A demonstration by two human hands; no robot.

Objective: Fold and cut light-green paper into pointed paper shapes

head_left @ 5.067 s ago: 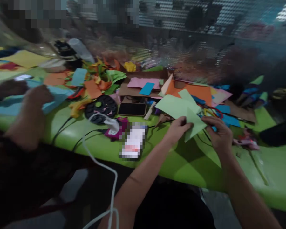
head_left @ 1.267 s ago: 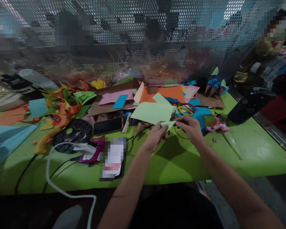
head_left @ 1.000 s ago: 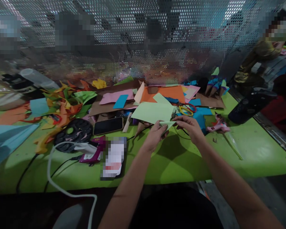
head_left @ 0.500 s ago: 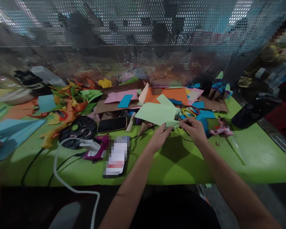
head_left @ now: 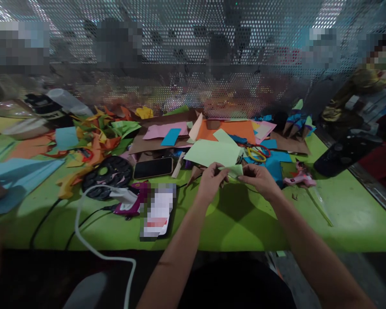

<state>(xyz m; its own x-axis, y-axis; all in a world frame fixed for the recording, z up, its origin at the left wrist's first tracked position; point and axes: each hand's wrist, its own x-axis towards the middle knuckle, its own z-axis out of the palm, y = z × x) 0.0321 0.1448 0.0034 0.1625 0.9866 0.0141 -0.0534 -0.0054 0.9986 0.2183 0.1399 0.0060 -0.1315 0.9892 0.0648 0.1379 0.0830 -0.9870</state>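
Note:
Between my two hands is a small piece of light green paper, held above the table near its middle. My left hand pinches its left end with thumb and fingers. The right end is gripped by the fingertips of my right hand. Just behind them lies a larger light green sheet, its front edge partly hidden by my left hand. Scissors with red and yellow handles rest beyond my right hand, among blue paper pieces.
Left of my arms are a phone with a lit screen, a dark phone, a magenta glue gun with a cable and a black round tray. A dark bottle lies at right. A perforated metal panel stands behind.
The small green paper has turned and now spans level between both hands, apart from the large sheet's corner. My left hand's fingers have curled further round it.

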